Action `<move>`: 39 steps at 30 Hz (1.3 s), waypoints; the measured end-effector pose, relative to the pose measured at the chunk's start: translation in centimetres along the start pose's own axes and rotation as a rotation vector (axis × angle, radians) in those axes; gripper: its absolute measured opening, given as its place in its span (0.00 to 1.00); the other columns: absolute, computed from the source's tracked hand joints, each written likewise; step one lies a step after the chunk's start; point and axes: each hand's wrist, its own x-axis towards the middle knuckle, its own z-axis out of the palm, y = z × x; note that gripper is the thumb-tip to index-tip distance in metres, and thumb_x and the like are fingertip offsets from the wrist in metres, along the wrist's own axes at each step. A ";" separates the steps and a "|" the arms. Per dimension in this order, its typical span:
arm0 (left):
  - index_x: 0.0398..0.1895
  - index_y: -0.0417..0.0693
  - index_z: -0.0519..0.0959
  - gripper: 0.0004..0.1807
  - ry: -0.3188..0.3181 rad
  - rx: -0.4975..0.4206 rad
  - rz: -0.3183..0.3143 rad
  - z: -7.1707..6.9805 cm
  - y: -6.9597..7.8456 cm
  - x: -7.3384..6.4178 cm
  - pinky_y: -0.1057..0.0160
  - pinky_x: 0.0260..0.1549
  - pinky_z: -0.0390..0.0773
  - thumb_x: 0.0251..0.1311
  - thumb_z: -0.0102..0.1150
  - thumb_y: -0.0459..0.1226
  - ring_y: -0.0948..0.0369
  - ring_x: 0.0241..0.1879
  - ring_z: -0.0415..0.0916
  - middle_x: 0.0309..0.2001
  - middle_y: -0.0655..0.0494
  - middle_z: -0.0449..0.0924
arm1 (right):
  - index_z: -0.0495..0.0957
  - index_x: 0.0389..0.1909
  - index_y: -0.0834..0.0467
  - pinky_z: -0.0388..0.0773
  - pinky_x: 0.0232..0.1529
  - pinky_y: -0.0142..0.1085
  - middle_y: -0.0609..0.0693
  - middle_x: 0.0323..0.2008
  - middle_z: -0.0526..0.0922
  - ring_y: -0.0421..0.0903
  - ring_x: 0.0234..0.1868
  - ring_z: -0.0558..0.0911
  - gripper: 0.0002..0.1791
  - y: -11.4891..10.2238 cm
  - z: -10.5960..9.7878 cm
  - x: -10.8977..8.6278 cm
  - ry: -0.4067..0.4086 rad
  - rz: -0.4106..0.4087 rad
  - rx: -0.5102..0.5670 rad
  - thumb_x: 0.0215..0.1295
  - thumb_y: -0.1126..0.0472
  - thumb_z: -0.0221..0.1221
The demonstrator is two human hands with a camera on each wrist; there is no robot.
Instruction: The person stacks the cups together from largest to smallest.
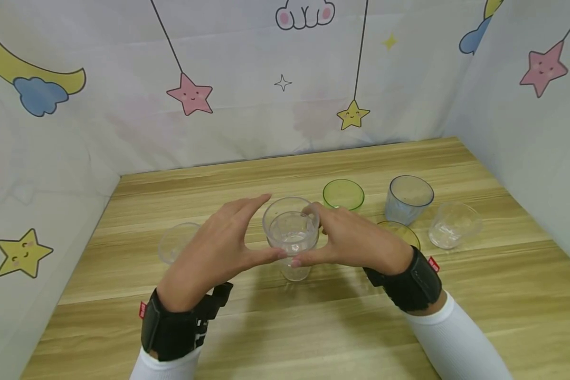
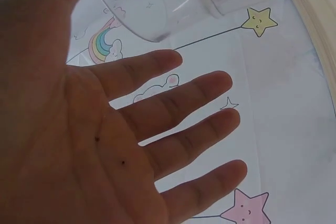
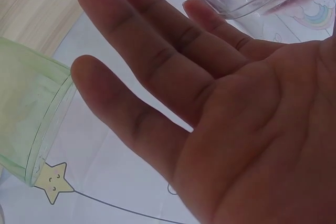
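Observation:
Two clear plastic cups stand one on the other at the table's middle, the upper cup [image 1: 292, 224] with its wide rim upward and the lower cup [image 1: 295, 273] showing beneath the thumbs. My right hand [image 1: 356, 237] holds the upper cup, index finger round its far right side and thumb across its front. The other right fingers [image 3: 113, 24] stretch out loosely. On the opposite side, my left hand [image 1: 218, 243] has its fingers straight and spread beside the cup, with its thumb tip at the cup's front. The left wrist view shows the left fingers [image 2: 184, 103] apart from the cup.
A green cup [image 1: 343, 195], a yellow-rimmed cup [image 1: 404, 232], a blue-grey cup [image 1: 408, 200] and a tilted clear cup [image 1: 451, 229] are to the right. Another clear cup [image 1: 171, 245] is partly hidden behind the left hand. Printed cloth walls [image 1: 247, 126] border the wooden table [image 1: 294, 332].

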 end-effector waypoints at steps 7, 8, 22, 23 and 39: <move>0.75 0.46 0.64 0.54 -0.013 0.023 -0.038 -0.2 -0.4 0.0 0.42 0.63 0.68 0.48 0.77 0.58 0.44 0.67 0.66 0.67 0.44 0.72 | 0.67 0.65 0.58 0.79 0.39 0.40 0.47 0.44 0.84 0.40 0.39 0.81 0.50 0.1 0.0 0.0 0.004 -0.016 0.002 0.51 0.29 0.70; 0.75 0.46 0.64 0.54 -0.016 0.025 -0.045 -0.2 -0.5 0.0 0.41 0.63 0.67 0.48 0.77 0.58 0.44 0.67 0.66 0.67 0.44 0.72 | 0.67 0.65 0.58 0.79 0.40 0.40 0.47 0.44 0.84 0.40 0.40 0.82 0.50 0.2 0.1 0.0 0.005 -0.018 0.003 0.51 0.29 0.70; 0.77 0.45 0.61 0.54 -0.053 0.044 -0.120 -0.7 -1.2 -0.2 0.37 0.63 0.66 0.50 0.77 0.54 0.41 0.68 0.64 0.68 0.41 0.70 | 0.67 0.64 0.57 0.80 0.41 0.41 0.46 0.45 0.84 0.40 0.42 0.82 0.50 0.2 0.2 0.0 0.001 -0.005 0.019 0.50 0.28 0.69; 0.77 0.45 0.61 0.54 -0.057 0.045 -0.130 -0.8 -1.2 -0.3 0.37 0.62 0.66 0.50 0.77 0.54 0.40 0.68 0.64 0.68 0.41 0.70 | 0.67 0.64 0.57 0.80 0.41 0.41 0.46 0.45 0.84 0.40 0.42 0.82 0.50 0.1 0.2 0.0 0.001 -0.004 0.020 0.50 0.28 0.69; 0.77 0.42 0.58 0.53 -0.053 0.100 -0.221 -2.1 -2.5 -1.1 0.35 0.61 0.66 0.55 0.73 0.55 0.36 0.64 0.66 0.65 0.32 0.70 | 0.67 0.64 0.57 0.79 0.44 0.42 0.47 0.45 0.84 0.40 0.43 0.82 0.50 -0.1 0.2 0.0 0.006 0.000 0.012 0.50 0.29 0.70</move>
